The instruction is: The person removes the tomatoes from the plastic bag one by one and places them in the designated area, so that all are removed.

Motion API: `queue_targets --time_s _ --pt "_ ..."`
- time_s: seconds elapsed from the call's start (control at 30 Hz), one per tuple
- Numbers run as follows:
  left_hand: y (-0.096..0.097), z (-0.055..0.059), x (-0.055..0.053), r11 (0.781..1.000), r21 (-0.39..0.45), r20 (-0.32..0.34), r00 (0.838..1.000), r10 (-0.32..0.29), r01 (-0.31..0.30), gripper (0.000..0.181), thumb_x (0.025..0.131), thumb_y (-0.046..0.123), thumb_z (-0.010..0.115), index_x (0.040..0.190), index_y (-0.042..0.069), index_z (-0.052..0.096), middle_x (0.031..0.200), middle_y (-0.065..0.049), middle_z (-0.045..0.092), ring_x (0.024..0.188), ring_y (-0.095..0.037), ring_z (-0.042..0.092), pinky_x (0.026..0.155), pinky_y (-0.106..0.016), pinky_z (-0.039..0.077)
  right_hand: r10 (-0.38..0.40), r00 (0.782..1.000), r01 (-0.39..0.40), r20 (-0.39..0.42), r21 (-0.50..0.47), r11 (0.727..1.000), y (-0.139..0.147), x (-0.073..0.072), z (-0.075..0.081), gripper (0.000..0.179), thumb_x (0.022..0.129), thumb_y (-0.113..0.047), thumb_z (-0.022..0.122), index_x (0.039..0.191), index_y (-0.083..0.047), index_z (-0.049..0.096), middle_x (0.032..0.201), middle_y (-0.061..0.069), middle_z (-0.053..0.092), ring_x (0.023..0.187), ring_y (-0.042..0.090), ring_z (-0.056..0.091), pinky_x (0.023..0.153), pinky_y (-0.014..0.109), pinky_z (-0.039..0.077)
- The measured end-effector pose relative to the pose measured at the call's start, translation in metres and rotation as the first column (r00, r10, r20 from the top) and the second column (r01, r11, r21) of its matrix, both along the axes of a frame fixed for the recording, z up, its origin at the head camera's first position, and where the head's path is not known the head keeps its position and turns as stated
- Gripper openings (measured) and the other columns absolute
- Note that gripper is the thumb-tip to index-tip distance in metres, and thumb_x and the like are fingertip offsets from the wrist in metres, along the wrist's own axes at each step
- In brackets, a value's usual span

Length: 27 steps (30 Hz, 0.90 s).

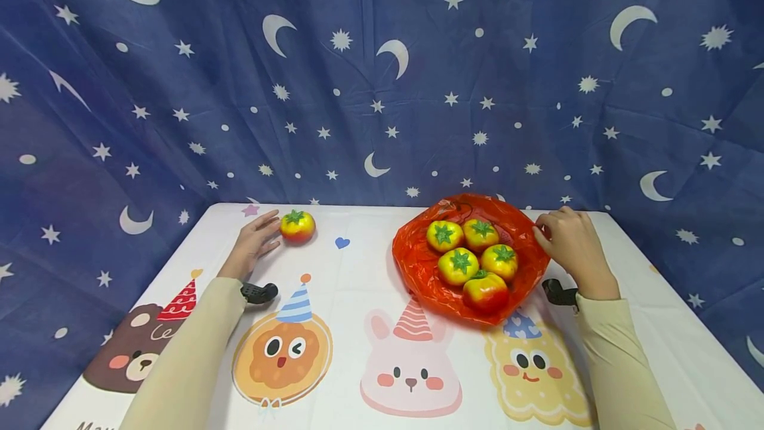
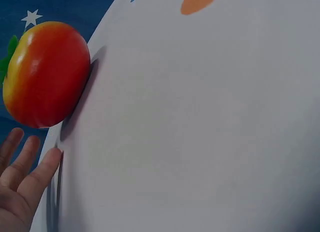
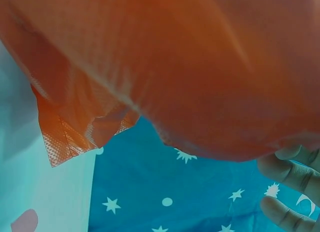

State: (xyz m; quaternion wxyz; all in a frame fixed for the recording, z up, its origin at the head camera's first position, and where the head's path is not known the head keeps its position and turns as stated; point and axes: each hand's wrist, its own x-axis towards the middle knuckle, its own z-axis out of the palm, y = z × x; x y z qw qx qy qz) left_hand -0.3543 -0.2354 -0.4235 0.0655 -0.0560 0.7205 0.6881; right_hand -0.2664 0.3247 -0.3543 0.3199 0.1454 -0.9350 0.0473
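Observation:
On the left of the table, a red-and-yellow tomato (image 1: 298, 227) with a green star-shaped top stands by itself. Beside it, my left hand (image 1: 253, 244) has its fingers extended, tips close to the fruit's left side; the left wrist view shows the fingers (image 2: 32, 177) just short of the tomato (image 2: 47, 74). A red plastic bag (image 1: 418, 277) lies spread wide on the right, with several similar tomatoes (image 1: 458, 267) sitting in it. My right hand (image 1: 572, 241) pinches the bag's right edge, where the plastic (image 3: 210, 92) is lifted, seen from below in the right wrist view.
A white tablecloth (image 1: 352, 330) with printed cartoon figures covers the table. Behind its far edge hangs a blue curtain (image 1: 334, 131) with moons and stars. Black wrist cameras sit on the left wrist (image 1: 259, 293) and the right wrist (image 1: 558, 292).

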Motion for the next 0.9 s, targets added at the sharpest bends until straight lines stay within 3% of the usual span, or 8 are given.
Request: queue_targets --time_s 0.13,0.3,0.5,0.57,0.9 --pt "-0.002 0.007 0.003 0.998 0.045 -0.002 0.999 0.041 -0.041 0.058 0.098 0.026 0.048 0.15 0.014 0.024 0.157 -0.011 0.021 0.143 -0.027 0.024 0.116 -0.044 0.028 0.009 1.0 -0.009 -0.011 -0.004 1.0 0.001 0.0 0.0 0.007 0.074 -0.006 0.07 0.073 0.0 0.067 0.058 0.009 0.06 0.066 0.027 0.05 0.06 0.044 0.041" --pt "0.0 0.023 0.01 0.992 0.102 -0.07 0.995 0.076 -0.069 0.058 0.098 0.024 0.047 0.15 0.011 0.024 0.153 -0.01 0.028 0.143 -0.028 0.023 0.117 -0.046 0.025 0.007 1.0 -0.007 -0.004 -0.008 1.0 0.001 0.002 0.0 0.008 0.074 -0.006 0.07 0.074 0.001 0.068 0.058 0.01 0.06 0.066 0.027 0.05 0.06 0.045 0.043" --pt "0.002 0.029 0.009 0.991 0.089 -0.165 0.98 0.114 -0.101 0.058 0.098 0.029 0.049 0.149 0.012 0.027 0.152 -0.009 0.033 0.141 -0.029 0.029 0.116 -0.047 0.028 0.0 1.0 0.0 0.009 -0.012 1.0 0.001 0.002 -0.001 0.007 0.074 -0.006 0.071 0.074 0.001 0.068 0.059 0.01 0.061 0.067 0.027 0.05 0.061 0.045 0.043" --pt "0.005 0.032 0.01 0.991 0.084 -0.181 0.976 0.122 -0.108 0.057 0.098 0.031 0.048 0.148 0.013 0.028 0.154 -0.013 0.028 0.14 -0.029 0.031 0.115 -0.047 0.028 -0.003 1.0 0.004 0.011 -0.013 1.0 0.001 0.003 -0.001 0.007 0.074 -0.006 0.071 0.074 0.001 0.068 0.06 0.01 0.061 0.067 0.027 0.05 0.061 0.044 0.042" --pt "0.029 0.049 0.017 0.992 0.07 -0.261 0.957 0.124 -0.109 0.053 0.099 0.029 0.046 0.146 0.009 0.032 0.15 -0.015 0.034 0.138 -0.029 0.035 0.115 -0.046 0.03 0.005 1.0 -0.005 0.0 -0.009 1.0 0.0 0.001 0.0 0.008 0.074 -0.006 0.072 0.074 0.001 0.068 0.06 0.011 0.061 0.067 0.027 0.05 0.06 0.043 0.042"
